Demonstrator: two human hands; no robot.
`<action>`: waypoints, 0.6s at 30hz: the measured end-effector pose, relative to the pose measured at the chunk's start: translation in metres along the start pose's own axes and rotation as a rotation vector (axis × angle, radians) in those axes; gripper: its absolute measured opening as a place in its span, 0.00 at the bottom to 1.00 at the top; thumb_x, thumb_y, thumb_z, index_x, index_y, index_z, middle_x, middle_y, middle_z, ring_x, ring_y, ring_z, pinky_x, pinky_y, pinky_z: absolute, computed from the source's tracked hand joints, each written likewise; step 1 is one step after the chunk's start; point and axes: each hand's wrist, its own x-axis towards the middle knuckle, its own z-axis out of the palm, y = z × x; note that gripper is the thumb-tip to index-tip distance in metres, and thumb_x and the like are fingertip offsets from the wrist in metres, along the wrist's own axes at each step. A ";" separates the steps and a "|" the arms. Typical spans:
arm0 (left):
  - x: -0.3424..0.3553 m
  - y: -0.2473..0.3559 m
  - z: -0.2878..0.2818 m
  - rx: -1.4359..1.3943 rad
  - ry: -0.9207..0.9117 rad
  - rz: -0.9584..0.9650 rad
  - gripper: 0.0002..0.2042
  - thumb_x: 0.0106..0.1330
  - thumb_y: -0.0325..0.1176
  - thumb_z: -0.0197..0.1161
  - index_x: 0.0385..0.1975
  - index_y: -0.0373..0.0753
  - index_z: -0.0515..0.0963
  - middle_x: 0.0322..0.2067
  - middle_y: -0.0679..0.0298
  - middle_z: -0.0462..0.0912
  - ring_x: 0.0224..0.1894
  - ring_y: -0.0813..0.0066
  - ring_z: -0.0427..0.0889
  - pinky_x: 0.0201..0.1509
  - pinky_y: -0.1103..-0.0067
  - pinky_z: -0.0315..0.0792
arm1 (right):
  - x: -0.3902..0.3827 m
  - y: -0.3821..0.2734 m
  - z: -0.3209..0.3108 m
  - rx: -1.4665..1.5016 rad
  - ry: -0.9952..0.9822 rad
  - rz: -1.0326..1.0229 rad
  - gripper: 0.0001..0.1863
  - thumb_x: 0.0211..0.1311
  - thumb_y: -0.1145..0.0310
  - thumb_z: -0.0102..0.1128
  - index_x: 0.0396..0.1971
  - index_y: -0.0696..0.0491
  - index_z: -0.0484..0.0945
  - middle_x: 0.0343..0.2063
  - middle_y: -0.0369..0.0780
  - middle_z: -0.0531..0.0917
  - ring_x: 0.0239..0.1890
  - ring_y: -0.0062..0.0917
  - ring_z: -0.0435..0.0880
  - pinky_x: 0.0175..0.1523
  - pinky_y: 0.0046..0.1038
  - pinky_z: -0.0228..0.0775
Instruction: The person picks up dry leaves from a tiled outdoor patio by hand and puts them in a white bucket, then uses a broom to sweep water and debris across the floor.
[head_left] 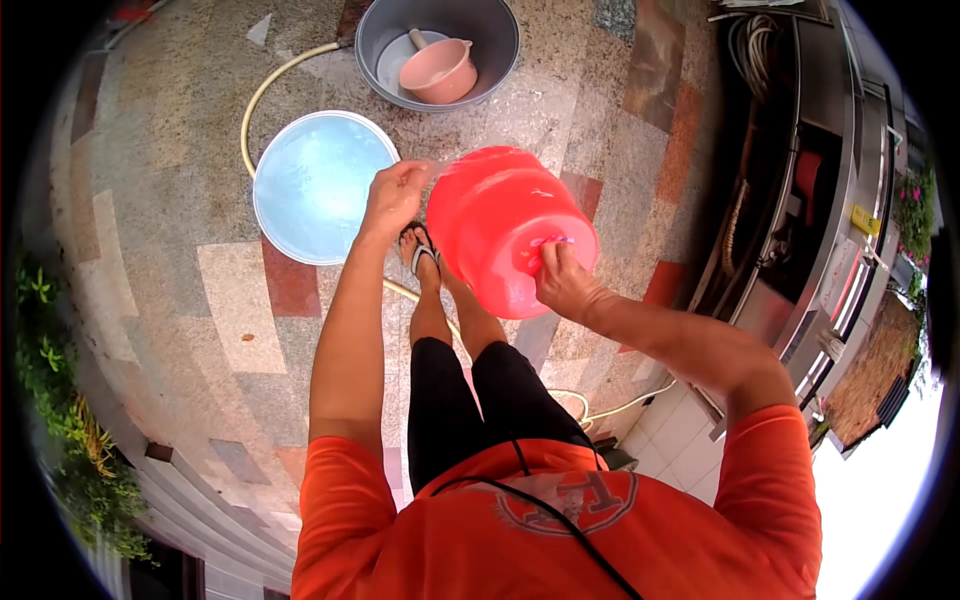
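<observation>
Red bucket (505, 225) tilted; left hand (397, 196) by rim, right hand (569, 282) bunched at base, neither hold clear. If wet, bucket could slip onto foot (424, 262).

Open-air yard, probably domestic, comprising patchwork stone paving (235, 300) underfoot, pale hose (264, 92) trailing across it, wide grey tub (504, 55) and round blue basin (300, 145) on the ground, leafy greenery (90, 480) at left, and metal-framed unit (825, 60) and pink flowers (913, 217) at right, is lit by bright sky (880, 500).
</observation>
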 end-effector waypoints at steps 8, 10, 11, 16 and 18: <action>-0.002 -0.130 -0.162 -0.228 0.599 -0.543 0.18 0.71 0.40 0.55 0.52 0.32 0.74 0.33 0.60 0.79 0.30 0.68 0.80 0.35 0.73 0.76 | -0.028 0.034 0.047 0.913 0.089 0.529 0.29 0.49 0.38 0.70 0.31 0.54 0.83 0.27 0.46 0.84 0.32 0.39 0.81 0.47 0.35 0.73; -0.004 -0.154 -0.183 -0.240 0.663 -0.539 0.17 0.71 0.40 0.55 0.50 0.33 0.75 0.33 0.60 0.80 0.30 0.68 0.80 0.35 0.73 0.76 | -0.027 0.039 0.055 1.416 -0.120 0.918 0.28 0.55 0.40 0.67 0.30 0.55 0.82 0.20 0.40 0.82 0.21 0.30 0.80 0.37 0.28 0.77; -0.002 -0.164 -0.189 -0.249 0.731 -0.522 0.17 0.72 0.41 0.54 0.49 0.33 0.76 0.34 0.59 0.80 0.30 0.68 0.80 0.35 0.73 0.76 | -0.028 0.033 0.063 1.782 -0.023 1.007 0.30 0.62 0.39 0.60 0.27 0.57 0.81 0.14 0.37 0.78 0.17 0.24 0.78 0.28 0.24 0.76; 0.012 -0.151 -0.160 -0.598 0.537 -0.495 0.18 0.71 0.40 0.52 0.44 0.29 0.78 0.39 0.51 0.83 0.39 0.60 0.83 0.46 0.70 0.76 | -0.021 0.045 0.077 2.392 -0.046 1.421 0.32 0.66 0.36 0.52 0.27 0.56 0.78 0.14 0.36 0.74 0.16 0.21 0.76 0.24 0.26 0.75; 0.007 -0.106 -0.115 -0.989 0.116 -0.312 0.18 0.72 0.37 0.51 0.46 0.26 0.77 0.46 0.47 0.82 0.46 0.57 0.83 0.53 0.68 0.76 | -0.024 0.039 0.076 2.631 0.019 1.589 0.31 0.65 0.35 0.53 0.31 0.54 0.74 0.14 0.35 0.71 0.15 0.21 0.74 0.23 0.25 0.75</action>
